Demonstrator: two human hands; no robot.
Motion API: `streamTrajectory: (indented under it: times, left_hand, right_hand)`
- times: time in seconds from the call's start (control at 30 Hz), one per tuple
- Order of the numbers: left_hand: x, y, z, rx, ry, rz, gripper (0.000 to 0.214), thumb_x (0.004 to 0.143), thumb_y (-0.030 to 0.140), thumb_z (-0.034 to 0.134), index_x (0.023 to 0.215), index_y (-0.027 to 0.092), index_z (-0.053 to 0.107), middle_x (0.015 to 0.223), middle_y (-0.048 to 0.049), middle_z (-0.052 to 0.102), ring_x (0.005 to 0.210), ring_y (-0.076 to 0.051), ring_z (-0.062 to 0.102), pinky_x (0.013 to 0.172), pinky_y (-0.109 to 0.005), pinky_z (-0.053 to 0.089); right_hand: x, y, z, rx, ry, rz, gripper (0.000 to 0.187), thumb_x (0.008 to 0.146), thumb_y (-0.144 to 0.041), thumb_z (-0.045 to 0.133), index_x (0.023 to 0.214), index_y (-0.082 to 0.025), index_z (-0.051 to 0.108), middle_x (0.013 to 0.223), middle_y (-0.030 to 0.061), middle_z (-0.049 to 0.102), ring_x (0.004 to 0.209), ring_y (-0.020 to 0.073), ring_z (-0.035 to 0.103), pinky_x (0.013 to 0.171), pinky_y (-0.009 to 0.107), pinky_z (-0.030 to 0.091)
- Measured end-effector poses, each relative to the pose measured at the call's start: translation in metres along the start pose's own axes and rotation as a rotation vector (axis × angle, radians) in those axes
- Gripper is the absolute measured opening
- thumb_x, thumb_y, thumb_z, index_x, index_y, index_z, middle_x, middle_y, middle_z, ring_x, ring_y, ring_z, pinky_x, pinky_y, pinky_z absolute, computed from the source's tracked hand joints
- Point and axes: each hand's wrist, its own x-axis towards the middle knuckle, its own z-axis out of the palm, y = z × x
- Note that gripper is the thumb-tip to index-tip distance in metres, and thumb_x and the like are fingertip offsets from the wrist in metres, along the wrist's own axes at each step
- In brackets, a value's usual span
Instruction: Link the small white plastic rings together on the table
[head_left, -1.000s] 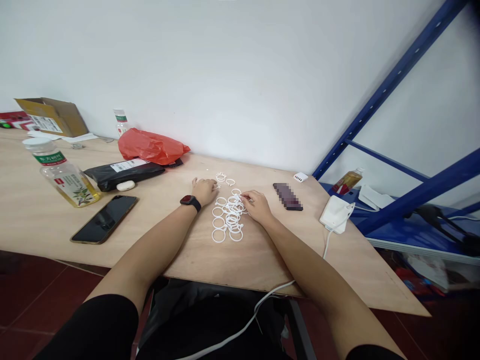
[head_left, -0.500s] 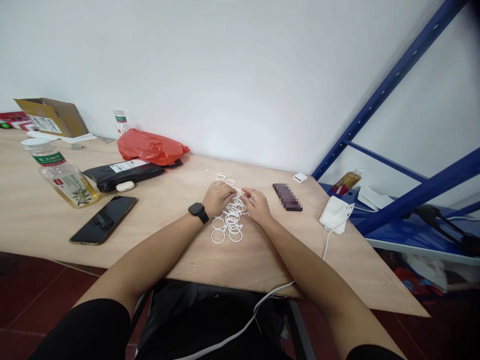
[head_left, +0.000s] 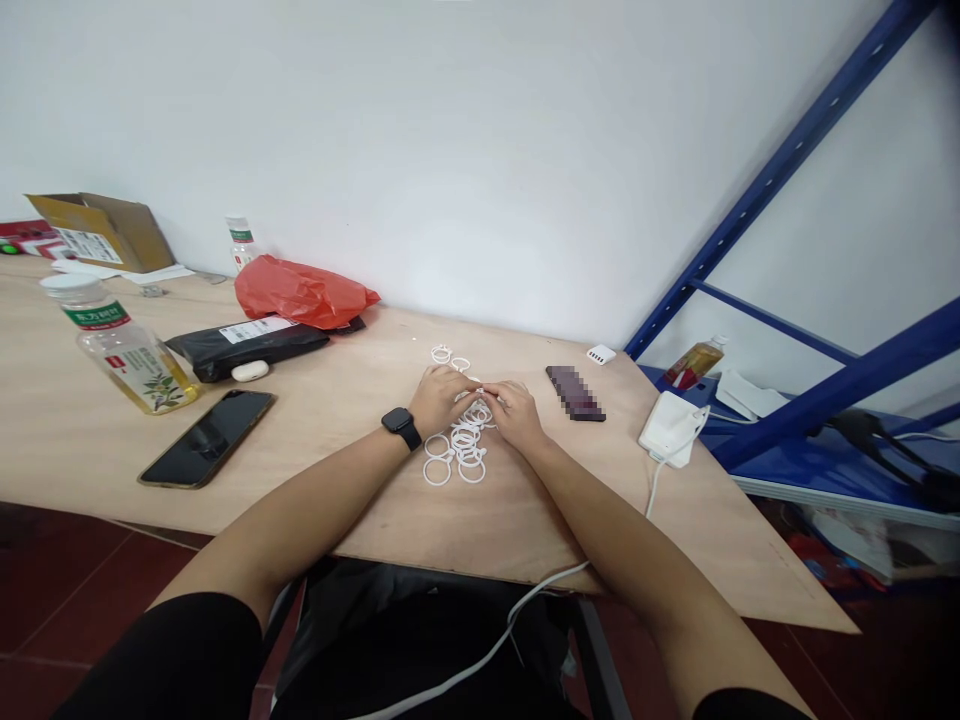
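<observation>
Several white plastic rings (head_left: 466,438) with small knobs lie in a loose, overlapping pile at the middle of the table. Over the far part of this pile, my left hand (head_left: 442,400) and my right hand (head_left: 517,412) meet, thumbs and forefingers pinched together at the tips. A small white piece, apparently part of a ring (head_left: 481,391), shows between the fingertips; most of it is hidden by the fingers. A black watch (head_left: 401,426) is on my left wrist.
Left on the wooden table (head_left: 390,520) are a phone (head_left: 208,440), a drink bottle (head_left: 131,355), a black parcel (head_left: 251,345) and a red bag (head_left: 300,292). To the right lie another phone (head_left: 574,393) and a white charger (head_left: 670,428) with its cable. A blue rack (head_left: 795,150) stands beyond.
My hands have drawn closer together, and their fingertips now meet over the pile. The left wrist has shifted slightly right. The loose rings nearest me look unmoved.
</observation>
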Motion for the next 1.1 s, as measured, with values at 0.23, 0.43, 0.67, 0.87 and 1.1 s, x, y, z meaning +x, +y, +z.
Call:
streamTrajectory:
  times: [0.23, 0.43, 0.67, 0.87, 1.1]
  left_hand:
    - [0.001, 0.003, -0.002, -0.017, -0.007, 0.006, 0.023, 0.095, 0.038, 0.053, 0.096, 0.022, 0.070, 0.096, -0.0052, 0.073, 0.097, -0.020, 0.060, 0.096, -0.040, 0.037]
    - [0.002, 0.007, -0.003, -0.017, -0.015, -0.043, 0.022, 0.094, 0.035, 0.053, 0.092, 0.021, 0.069, 0.093, -0.0056, 0.072, 0.096, -0.021, 0.060, 0.097, -0.041, 0.036]
    - [0.004, -0.014, 0.002, 0.024, 0.032, -0.253, 0.026, 0.094, 0.040, 0.051, 0.096, 0.023, 0.070, 0.107, -0.0050, 0.070, 0.106, -0.024, 0.056, 0.097, -0.042, 0.038]
    - [0.010, -0.042, 0.004, 0.148, -0.036, -0.436, 0.027, 0.090, 0.040, 0.052, 0.098, 0.025, 0.072, 0.110, -0.0065, 0.070, 0.107, -0.028, 0.057, 0.093, -0.045, 0.039]
    - [0.040, -0.052, 0.018, 0.247, -0.215, -0.449, 0.035, 0.088, 0.042, 0.049, 0.110, 0.025, 0.069, 0.109, -0.0095, 0.071, 0.106, -0.031, 0.058, 0.093, -0.047, 0.037]
  right_hand:
    - [0.000, -0.002, -0.003, -0.044, -0.032, -0.016, 0.021, 0.096, -0.032, 0.051, 0.097, -0.023, 0.070, 0.088, 0.0066, 0.074, 0.086, 0.0230, 0.065, 0.087, 0.040, 0.044]
    - [0.001, -0.005, -0.003, -0.033, -0.035, -0.005, 0.020, 0.096, -0.031, 0.052, 0.095, -0.023, 0.071, 0.087, 0.0057, 0.074, 0.086, 0.0223, 0.066, 0.088, 0.039, 0.044]
    - [0.003, -0.001, -0.002, -0.048, 0.015, 0.066, 0.016, 0.093, -0.028, 0.056, 0.097, -0.024, 0.071, 0.094, 0.0052, 0.075, 0.090, 0.0227, 0.066, 0.087, 0.038, 0.044]
    - [0.002, 0.006, -0.004, -0.050, 0.020, 0.094, 0.014, 0.088, -0.024, 0.058, 0.095, -0.023, 0.071, 0.093, 0.0050, 0.074, 0.089, 0.0227, 0.065, 0.087, 0.039, 0.044]
    - [0.002, 0.008, 0.000, -0.053, 0.016, 0.062, 0.020, 0.085, -0.016, 0.054, 0.095, -0.022, 0.071, 0.095, 0.0054, 0.073, 0.091, 0.0228, 0.064, 0.086, 0.038, 0.046]
